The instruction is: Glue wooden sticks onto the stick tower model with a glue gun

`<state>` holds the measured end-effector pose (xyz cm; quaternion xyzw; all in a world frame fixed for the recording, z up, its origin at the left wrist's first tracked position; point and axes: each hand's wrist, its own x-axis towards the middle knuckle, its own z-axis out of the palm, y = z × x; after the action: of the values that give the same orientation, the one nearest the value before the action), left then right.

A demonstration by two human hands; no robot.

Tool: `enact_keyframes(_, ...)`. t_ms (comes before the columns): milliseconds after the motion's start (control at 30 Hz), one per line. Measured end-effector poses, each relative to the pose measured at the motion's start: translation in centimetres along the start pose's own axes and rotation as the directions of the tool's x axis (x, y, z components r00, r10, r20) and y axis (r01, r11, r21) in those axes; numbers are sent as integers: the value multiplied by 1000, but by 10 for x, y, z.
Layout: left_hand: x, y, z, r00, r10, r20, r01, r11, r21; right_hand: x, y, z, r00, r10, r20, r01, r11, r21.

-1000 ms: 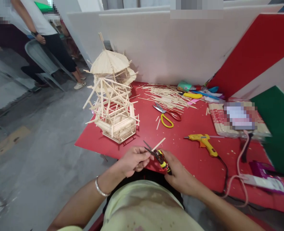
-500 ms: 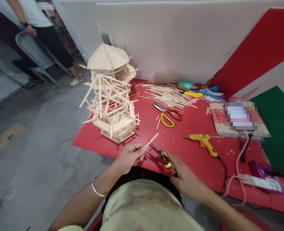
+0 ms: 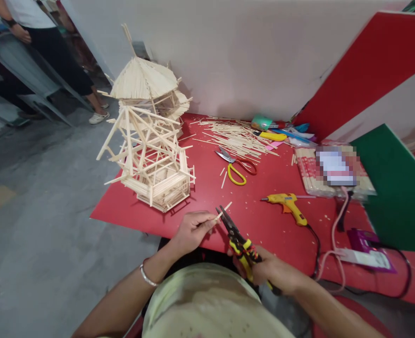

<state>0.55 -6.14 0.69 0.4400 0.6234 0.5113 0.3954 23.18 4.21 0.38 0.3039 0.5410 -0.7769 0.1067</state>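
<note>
My left hand (image 3: 195, 230) pinches a short pale wooden stick (image 3: 227, 206) above the front edge of the red table (image 3: 242, 211). In my right hand (image 3: 269, 267) is a pair of long-nose pliers (image 3: 241, 246) with black and yellow handles. The jaws are parted, and the stick lies across them close to my left fingertips. Beyond my left hand stands a pagoda-like model (image 3: 151, 155) built of many wooden sticks. Scissors (image 3: 235, 166) with one red and one yellow handle lie behind the pliers.
A yellow glue gun (image 3: 288, 204) lies at right, its cord trailing to a power strip (image 3: 364, 258). Loose sticks (image 3: 235, 138) and a yellow cutter (image 3: 272, 136) lie at the back. Stick packs (image 3: 306, 171) sit beside a green board (image 3: 401, 197). A person (image 3: 49, 51) stands behind a chair (image 3: 27, 70).
The pliers have moved in so that their opened jaws straddle the stick, and their handles have spread. My view has shifted slightly to the right.
</note>
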Motion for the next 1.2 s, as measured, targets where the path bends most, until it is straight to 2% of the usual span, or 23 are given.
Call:
enact_keyframes(67, 3, -2, 1, 1000, 20, 2, -20, 1000, -1, 1, 2, -1, 1000, 0, 25, 0, 1000, 7)
enact_keyframes(100, 6, -6, 2, 1000, 13, -6, -13, 1000, 9, 2, 2, -3, 999, -33, -13, 32, 997, -64)
enact_keyframes(167, 15, -23, 6, 999, -28, -37, 30, 998, 53, 4, 1, -10, 964, -164, -209, 81, 931, -356)
enact_keyframes(233, 31, -45, 11, 984, -63, -169, 86, 987, 133, 6, -1, -19, 834, -346, -431, -36, 744, -667)
enact_keyframes(267, 40, -55, 13, 974, -55, -218, 91, 983, 158, 6, -1, -24, 769, -409, -491, -134, 649, -749)
enact_keyframes(300, 50, -63, 16, 968, -39, -248, 85, 980, 178, 6, -1, -29, 732, -435, -524, -215, 582, -784)
enact_keyframes(333, 60, -69, 19, 960, -13, -278, 72, 977, 201, 6, -1, -32, 724, -431, -538, -268, 543, -796)
enact_keyframes(400, 75, -71, 24, 948, 45, -315, 34, 970, 241, 5, 2, -37, 748, -392, -536, -308, 510, -803)
enact_keyframes(500, 83, -57, 32, 923, 146, -355, -39, 956, 292, 4, 5, -36, 772, -362, -522, -329, 476, -816)
enact_keyframes(600, 75, -39, 38, 908, 261, -327, -158, 938, 308, 4, 3, -29, 795, -340, -503, -321, 468, -824)
enact_keyframes(733, 60, -24, 41, 937, 312, -159, -273, 934, 229, 5, -2, -18, 827, -350, -440, -267, 445, -855)
enact_keyframes(800, 53, -18, 38, 932, 308, -191, -268, 941, 207, 6, 1, -17, 840, -380, -388, -224, 408, -885)
enact_keyframes(867, 43, -12, 30, 909, 307, -283, -257, 946, 199, 8, 8, -20, 834, -437, -338, -195, 340, -920)
enact_keyframes(967, 20, -3, 15, 866, 328, -377, -260, 940, 221, 12, 23, -30, 784, -520, -338, -258, 222, -940)
enact_keyframes(1100, -15, 6, -4, 892, 220, -395, -161, 971, 178, 18, 32, -37, 659, -580, -479, -527, 98, -844)
enact_keyframes(1200, -34, 14, -15, 895, 146, -422, -102, 987, 125, 24, 29, -33, 593, -591, -547, -643, 61, -763)
